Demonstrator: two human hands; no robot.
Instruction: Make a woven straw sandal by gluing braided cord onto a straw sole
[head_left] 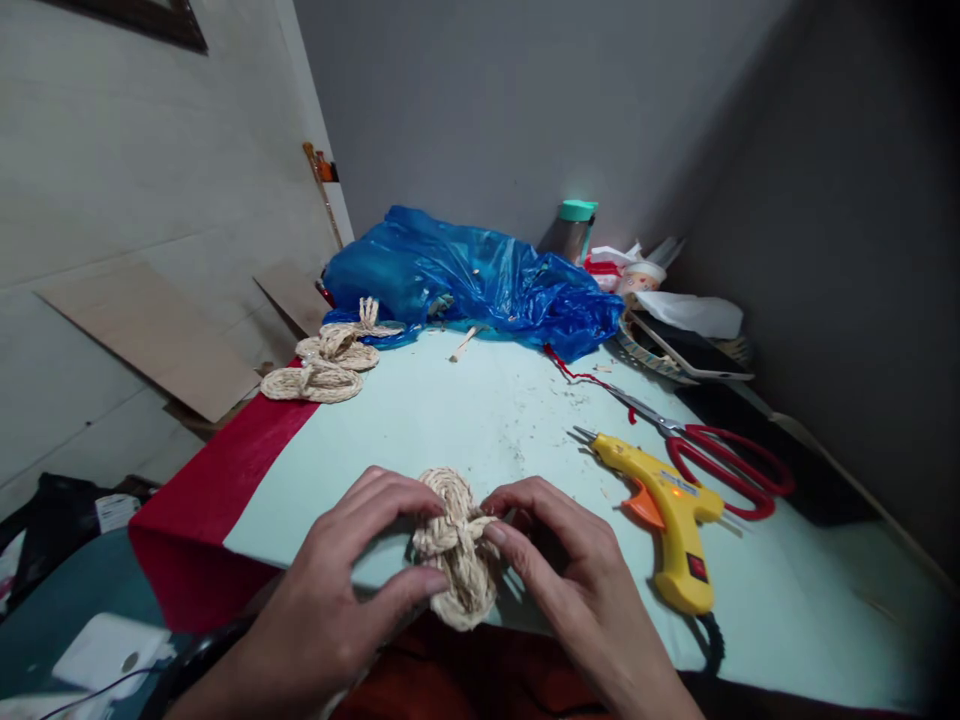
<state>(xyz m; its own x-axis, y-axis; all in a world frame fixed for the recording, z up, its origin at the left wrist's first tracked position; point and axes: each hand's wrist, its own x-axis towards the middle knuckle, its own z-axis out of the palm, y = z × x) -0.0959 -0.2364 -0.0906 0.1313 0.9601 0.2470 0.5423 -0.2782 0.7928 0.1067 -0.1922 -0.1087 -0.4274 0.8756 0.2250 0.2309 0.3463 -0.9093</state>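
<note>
A small oval piece woven from pale jute rope (457,545), with a knotted strap across its middle, lies at the near edge of the light table (465,410). My left hand (341,590) pinches its left side between thumb and fingers. My right hand (570,570) presses the strap's right end with thumb and fingertips. Both hands are closed on the piece.
A yellow glue gun (671,515) lies just right of my right hand, red-handled scissors (712,455) beyond it. Several finished rope pieces (330,365) sit far left. A blue plastic bag (480,280), a teal-lidded bottle (574,228) and clutter line the back. Red cloth (217,480) covers the left edge.
</note>
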